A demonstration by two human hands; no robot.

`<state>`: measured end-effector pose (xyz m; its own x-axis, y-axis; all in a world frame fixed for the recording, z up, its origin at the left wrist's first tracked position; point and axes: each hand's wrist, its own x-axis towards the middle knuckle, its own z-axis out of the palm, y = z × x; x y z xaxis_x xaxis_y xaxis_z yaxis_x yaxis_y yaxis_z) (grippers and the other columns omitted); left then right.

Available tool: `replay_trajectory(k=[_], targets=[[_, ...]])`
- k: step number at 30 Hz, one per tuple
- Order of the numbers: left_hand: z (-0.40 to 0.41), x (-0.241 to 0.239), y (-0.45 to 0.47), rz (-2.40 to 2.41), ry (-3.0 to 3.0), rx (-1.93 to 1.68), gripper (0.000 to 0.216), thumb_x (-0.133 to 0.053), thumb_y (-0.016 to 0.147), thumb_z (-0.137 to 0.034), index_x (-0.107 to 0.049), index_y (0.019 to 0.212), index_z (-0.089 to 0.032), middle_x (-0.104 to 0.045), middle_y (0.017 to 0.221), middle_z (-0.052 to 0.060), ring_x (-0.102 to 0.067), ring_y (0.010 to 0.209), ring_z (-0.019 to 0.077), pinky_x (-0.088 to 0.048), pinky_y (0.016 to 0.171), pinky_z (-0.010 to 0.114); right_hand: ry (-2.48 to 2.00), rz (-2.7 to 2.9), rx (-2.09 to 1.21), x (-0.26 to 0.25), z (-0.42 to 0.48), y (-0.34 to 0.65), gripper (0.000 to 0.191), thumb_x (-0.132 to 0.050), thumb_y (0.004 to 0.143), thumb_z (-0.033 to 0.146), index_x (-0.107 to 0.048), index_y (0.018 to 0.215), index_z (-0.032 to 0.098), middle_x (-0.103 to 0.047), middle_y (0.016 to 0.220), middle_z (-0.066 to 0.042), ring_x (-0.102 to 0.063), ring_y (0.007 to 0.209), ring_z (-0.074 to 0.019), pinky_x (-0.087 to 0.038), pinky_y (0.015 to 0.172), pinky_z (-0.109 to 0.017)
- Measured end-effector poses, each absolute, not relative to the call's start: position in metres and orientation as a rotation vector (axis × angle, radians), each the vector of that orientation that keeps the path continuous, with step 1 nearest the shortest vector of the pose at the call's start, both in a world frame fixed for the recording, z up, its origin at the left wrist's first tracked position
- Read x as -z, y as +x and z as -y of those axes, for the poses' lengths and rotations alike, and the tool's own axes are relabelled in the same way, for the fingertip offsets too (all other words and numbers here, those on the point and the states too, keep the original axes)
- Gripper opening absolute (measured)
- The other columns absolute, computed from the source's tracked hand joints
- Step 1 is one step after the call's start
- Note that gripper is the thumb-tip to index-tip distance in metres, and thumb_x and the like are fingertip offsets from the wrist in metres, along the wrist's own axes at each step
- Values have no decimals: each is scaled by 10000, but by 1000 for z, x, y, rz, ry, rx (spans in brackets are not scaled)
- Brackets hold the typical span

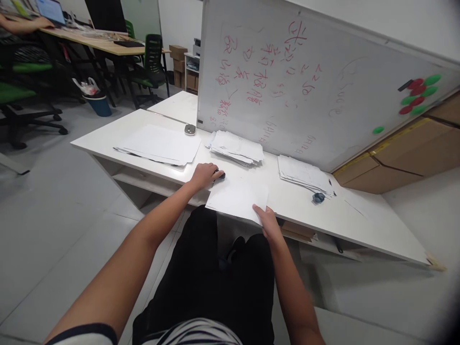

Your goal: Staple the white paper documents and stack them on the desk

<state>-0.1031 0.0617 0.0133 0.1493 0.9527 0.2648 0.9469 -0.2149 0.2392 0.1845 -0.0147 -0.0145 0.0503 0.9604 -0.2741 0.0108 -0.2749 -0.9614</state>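
Count: one white paper document (237, 195), three paper stacks, one mouse, one crumpled dark-blue item. The document lies before me, flat and smooth; I cannot tell whether it is one layer or several. My right hand (269, 224) sits at its four o'clock, fingers narrow, pinching the near corner. My left hand (204, 177) is at its ten o'clock, fingers narrow over a small black object (220, 176) at the far-left corner. From the document: left stack (158, 143) at ten o'clock, broad; middle stack (236, 147) at twelve, ragged-edged; right stack (304, 173) at two; rounded mouse (189, 129) at eleven; crumpled item (318, 198) at three. The document overhangs the near edge of the desk (381, 225); bare white surface separates it from the right stack.
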Motion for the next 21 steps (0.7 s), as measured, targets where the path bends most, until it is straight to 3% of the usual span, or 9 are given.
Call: replay_trajectory(k=[6,11,16,21], targets=[[-69,-48,-98,-1861,2170,-379,339,-394,936,-438,-611,1032,-195,-708,1077,67,-626,984,253,-353,977,446,-1388,1083,-1268,23,15,183,470,-736,717,477,-686,1060,160,-739,1121,-110,-681,1067,-286,-507,990,-433],[-98,-53,-73,-1816,2222,-385,345,-362,958,-399,-601,1094,-191,-664,1195,113,-596,1071,291,-427,876,419,-1403,942,-1029,35,15,182,597,-675,754,533,-587,1211,160,-743,1073,-108,-700,1009,-257,-541,901,-387],[-109,-27,-50,-1849,2364,-181,431,-279,993,-320,-501,1314,-136,-529,1390,207,-393,1344,368,-362,985,527,-1451,920,-993,46,14,178,575,-653,760,526,-592,1190,149,-731,1097,-123,-692,1029,-251,-531,910,-370],[-107,-26,-52,-1790,2362,-119,446,-251,996,-320,-512,1303,-129,-528,1379,208,-440,1282,366,-379,956,519,-1414,953,-1030,55,15,171,530,-625,795,495,-589,1199,154,-697,1193,-128,-667,1085,-241,-495,979,-387]])
